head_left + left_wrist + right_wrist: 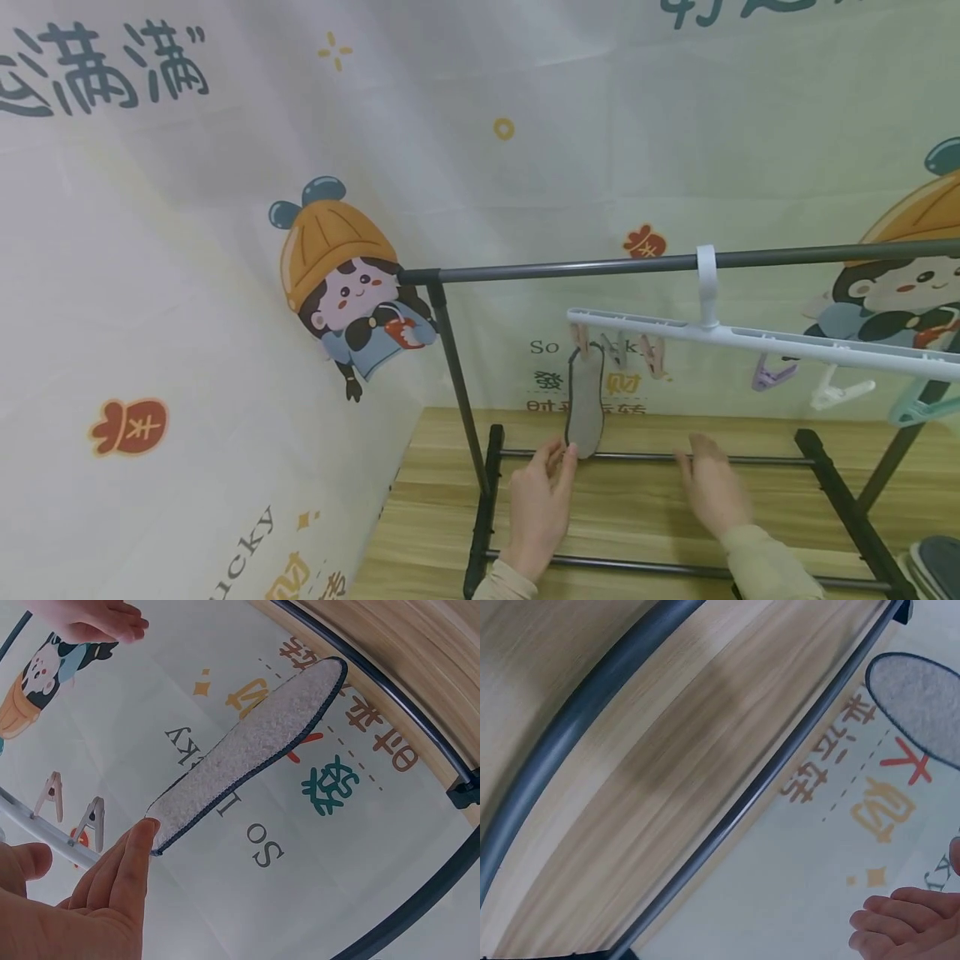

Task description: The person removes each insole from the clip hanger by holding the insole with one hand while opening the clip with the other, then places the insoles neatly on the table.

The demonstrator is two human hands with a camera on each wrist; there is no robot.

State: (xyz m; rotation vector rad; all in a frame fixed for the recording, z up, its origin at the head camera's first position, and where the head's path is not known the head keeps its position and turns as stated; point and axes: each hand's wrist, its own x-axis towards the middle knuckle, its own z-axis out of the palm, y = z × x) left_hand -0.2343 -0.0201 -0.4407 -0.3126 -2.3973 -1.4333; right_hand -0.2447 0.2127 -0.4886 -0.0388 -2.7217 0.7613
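A grey insole (586, 402) with a dark edge hangs from a pink clip (581, 337) at the left end of a white clip hanger (637, 323). Its pale fluffy face shows in the left wrist view. My left hand (542, 504) is at the insole's lower end in the head view, fingers extended. In the left wrist view, the thumb stands apart from those fingers, and the fingertips overlap one end of the insole (244, 750). My right hand (716, 485) is off to the right, holding nothing, its fingers loosely bent in the right wrist view.
The hanger hooks over the top rail (555, 270) of a dark rack, with several other clips along it, among them a purple clip (772, 373). Lower crossbars (637, 564) span the rack above the wooden floor (420, 508). A shoe (937, 567) sits at the right edge.
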